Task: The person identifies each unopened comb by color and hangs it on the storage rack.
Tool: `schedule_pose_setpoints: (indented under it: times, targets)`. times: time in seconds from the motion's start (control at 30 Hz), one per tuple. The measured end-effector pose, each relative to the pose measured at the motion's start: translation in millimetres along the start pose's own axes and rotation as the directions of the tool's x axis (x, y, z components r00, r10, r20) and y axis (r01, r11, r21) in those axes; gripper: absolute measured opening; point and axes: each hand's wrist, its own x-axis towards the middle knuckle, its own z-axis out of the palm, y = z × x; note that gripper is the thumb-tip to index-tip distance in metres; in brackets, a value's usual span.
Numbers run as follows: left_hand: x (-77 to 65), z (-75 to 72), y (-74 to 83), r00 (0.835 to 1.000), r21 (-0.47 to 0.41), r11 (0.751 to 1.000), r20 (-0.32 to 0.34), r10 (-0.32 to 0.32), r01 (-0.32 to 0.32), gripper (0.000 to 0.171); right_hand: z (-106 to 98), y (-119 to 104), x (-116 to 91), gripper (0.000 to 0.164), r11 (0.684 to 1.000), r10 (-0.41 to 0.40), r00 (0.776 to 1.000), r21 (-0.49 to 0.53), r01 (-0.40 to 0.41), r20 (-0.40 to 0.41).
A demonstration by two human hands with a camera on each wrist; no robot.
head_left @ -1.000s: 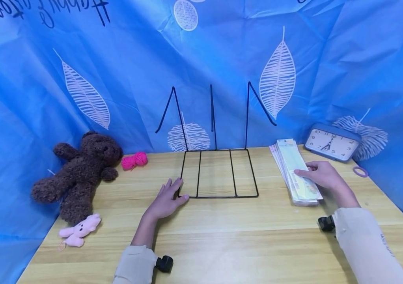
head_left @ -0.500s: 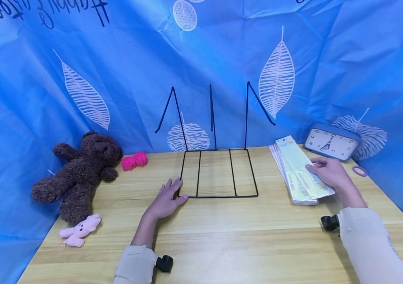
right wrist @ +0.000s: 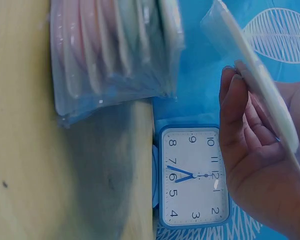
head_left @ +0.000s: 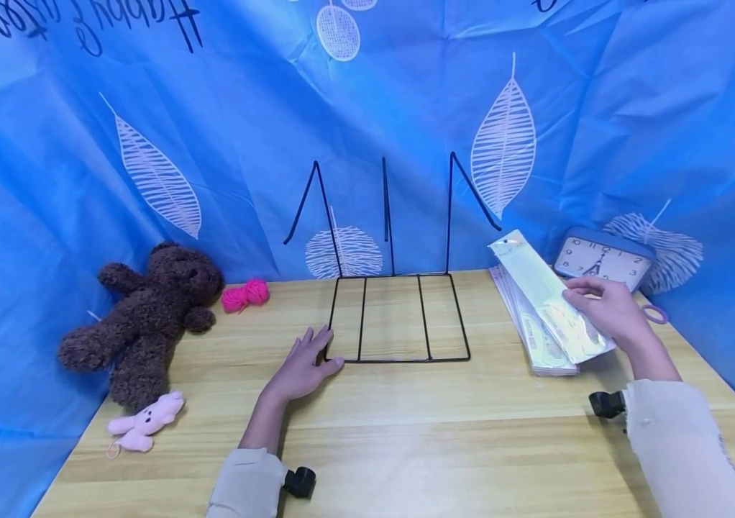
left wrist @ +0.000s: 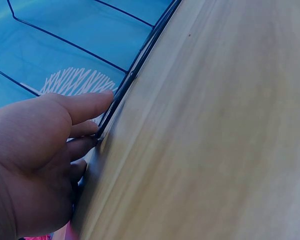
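Note:
My right hand pinches one long, flat plastic-wrapped packet by its right edge. In the right wrist view that packet is lifted apart from the stack of similar packets, which lies on the table. The stack is partly covered by the lifted packet in the head view. At the front left corner of a black wire rack, my left hand rests with fingers extended, touching its frame. The left wrist view has the left hand's thumb and fingertips against the rack's bar.
A blue clock stands behind the right hand, with a purple ring beside it. On the left lie a brown teddy bear, a pink yarn bundle and a small pink plush toy. A blue printed cloth hangs behind.
The right hand has drawn the top packet up off the stack and slightly right, and the packet has turned so its far end points left. The left hand and rack have stayed put.

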Motion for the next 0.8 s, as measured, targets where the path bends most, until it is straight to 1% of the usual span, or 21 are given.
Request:
schedule_pose_setpoints:
  times: [0.2, 0.27, 0.33, 0.4, 0.57, 0.67, 0.8]
  targets:
    - [0.5, 0.2, -0.7, 1.0, 0.001, 1.0, -0.001, -0.001, 0.001, 0.07, -2, -7, -1, 0.051, 1.0, -0.011, 1.0, 0.014, 0.012, -0.025]
    - [0.7, 0.3, -1.1, 1.0, 0.005, 1.0, -0.001, 0.0, 0.0, 0.07, -2, -9, -2, 0.049, 0.999, -0.031, 0.999, 0.016, 0.031, -0.037]
    - [0.5, 0.3, -1.2, 1.0, 0.005, 1.0, -0.004, 0.002, -0.002, 0.07, -3, -13, -2, 0.047, 0.998, -0.06, 0.997, 0.021, 0.061, -0.051]
    - [0.6, 0.4, -1.8, 1.0, 0.007, 1.0, -0.003, 0.003, -0.003, 0.069, -3, -17, -3, 0.043, 0.993, -0.112, 0.992, 0.03, 0.114, -0.066]
    - [1.3, 0.8, -3.0, 1.0, 0.01, 1.0, 0.0, 0.015, -0.015, 0.065, -1, -28, -4, 0.031, 0.965, -0.24, 0.967, 0.09, 0.248, -0.089]
    - [1.2, 0.7, -2.9, 1.0, 0.006, 1.0, 0.002, 0.02, -0.02, 0.064, 1, -37, -5, 0.027, 0.953, -0.273, 0.957, 0.109, 0.283, -0.097]
    - [1.1, 0.4, -3.3, 1.0, 0.0, 1.0, 0.003, 0.021, -0.021, 0.064, 3, -48, -5, 0.025, 0.948, -0.288, 0.951, 0.109, 0.3, -0.11]
